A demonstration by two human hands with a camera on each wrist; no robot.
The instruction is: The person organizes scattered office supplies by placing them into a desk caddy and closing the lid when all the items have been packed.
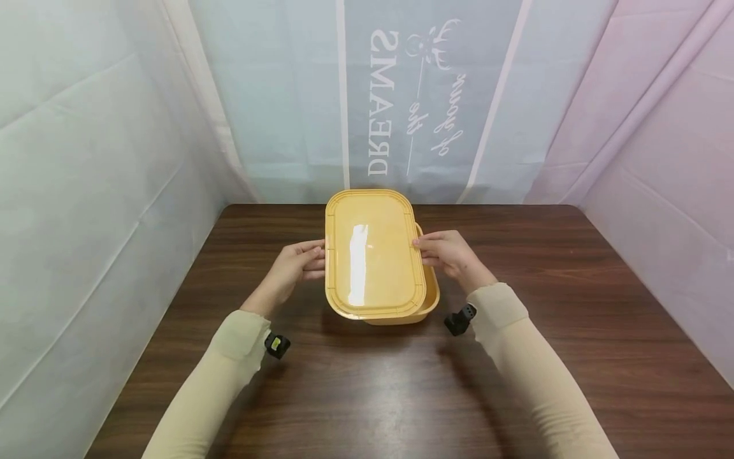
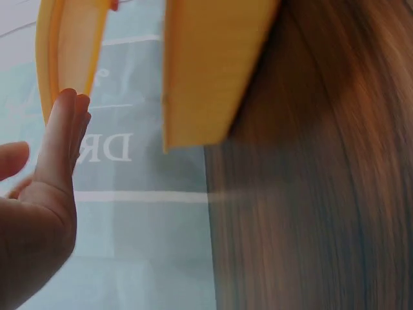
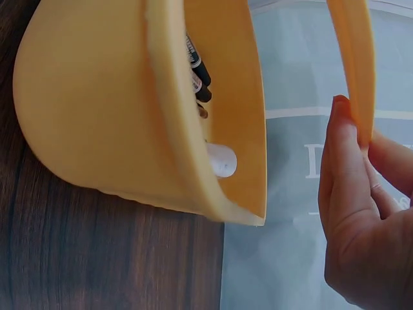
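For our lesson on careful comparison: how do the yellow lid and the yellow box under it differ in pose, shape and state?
The lid is held above the table by both hands, left hand and right hand; the box rests on the table. The lid is flat and shallow; the box is deep. The lid carries nothing; the box holds markers. Both are the same yellow plastic with rounded corners.

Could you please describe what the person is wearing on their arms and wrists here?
Both arms wear long, close-fitting cream sleeves down to the wrist. A small black camera unit sits at each cuff; the left unit shows a yellow-green spot, the right unit is plain black. Both hands are bare.
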